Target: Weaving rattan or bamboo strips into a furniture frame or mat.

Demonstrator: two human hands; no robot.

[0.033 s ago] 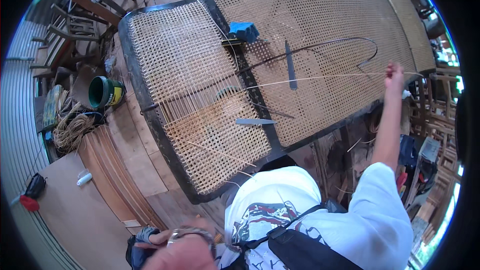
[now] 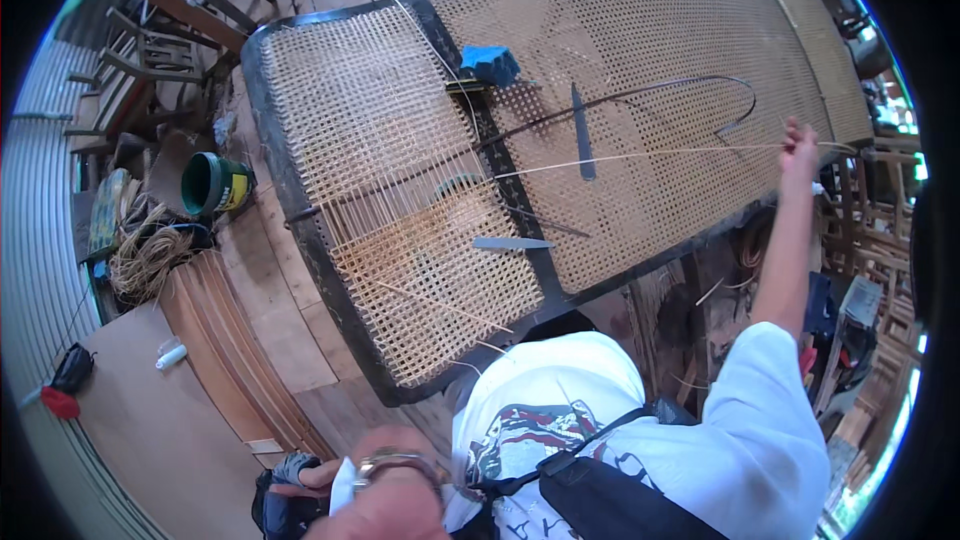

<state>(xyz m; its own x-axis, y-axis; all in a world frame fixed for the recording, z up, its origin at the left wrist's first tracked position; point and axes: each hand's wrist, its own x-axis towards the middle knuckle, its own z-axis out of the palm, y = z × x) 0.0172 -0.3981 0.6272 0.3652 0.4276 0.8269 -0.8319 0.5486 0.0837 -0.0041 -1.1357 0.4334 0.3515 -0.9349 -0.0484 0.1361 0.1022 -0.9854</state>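
A long pale cane strand (image 2: 650, 153) runs out of the woven panel and stretches across it to the right. At the far right, my right hand (image 2: 798, 148) is closed on this strand, and its tail sticks out past the fingers. The woven cane seat (image 2: 420, 290) at the left has a band of open parallel strands, crossed by a long dark thin rod (image 2: 400, 175) that curves into a hook on the right. Two grey tapered flat strips (image 2: 583, 130) lie on the weave. At the bottom, my left hand (image 2: 390, 440) wears a metal wristband; its fingers are hidden.
A black frame (image 2: 350, 315) borders the cane. A blue cloth (image 2: 490, 65) rests on the crossbar. Left stand a green bucket (image 2: 202, 185), a cane coil (image 2: 150, 262) and wooden chairs (image 2: 150, 55). Another hand (image 2: 318, 475) of unclear owner shows by dark cloth at lower left.
My right hand has shifted slightly right with the strand. My left hand has moved a little, and its wristband shows more fully. The panel and tools lie as before.
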